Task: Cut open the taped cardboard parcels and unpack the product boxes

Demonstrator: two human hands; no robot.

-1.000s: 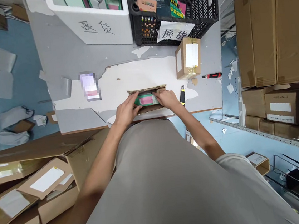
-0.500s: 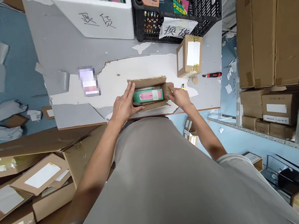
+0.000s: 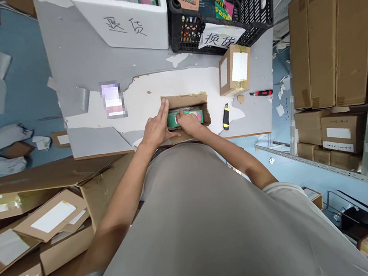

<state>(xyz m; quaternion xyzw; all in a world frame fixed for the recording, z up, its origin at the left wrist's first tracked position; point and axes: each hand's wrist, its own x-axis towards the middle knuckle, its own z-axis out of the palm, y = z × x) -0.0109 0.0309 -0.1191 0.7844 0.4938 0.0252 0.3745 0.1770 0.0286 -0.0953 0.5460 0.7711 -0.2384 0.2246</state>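
An opened cardboard box (image 3: pixel 183 100) sits at the table's front edge with its flaps up. Inside lies a green box with a pink front (image 3: pixel 172 120), partly covered by my right hand. My left hand (image 3: pixel 155 130) grips the cardboard box at its left end, fingers along the back flap and thumb at the front. Reaching over the front side, my right hand (image 3: pixel 189 123) has its fingers curled onto the green box; the fingertips are partly hidden. A black and yellow utility knife (image 3: pixel 226 117) lies on the table right of the box.
A taped carton (image 3: pixel 235 70) and a red and black cutter (image 3: pixel 261 93) lie to the right. Behind stand a white bin (image 3: pixel 134 28) and a black crate (image 3: pixel 186 42). A blurred-out item (image 3: pixel 113 100) is at left. A large carton (image 3: pixel 101 187) holds opened boxes.
My right hand has moved left from the right end flap into the box, onto the green box. The yellow utility knife has come into fuller view. My left hand keeps its hold.
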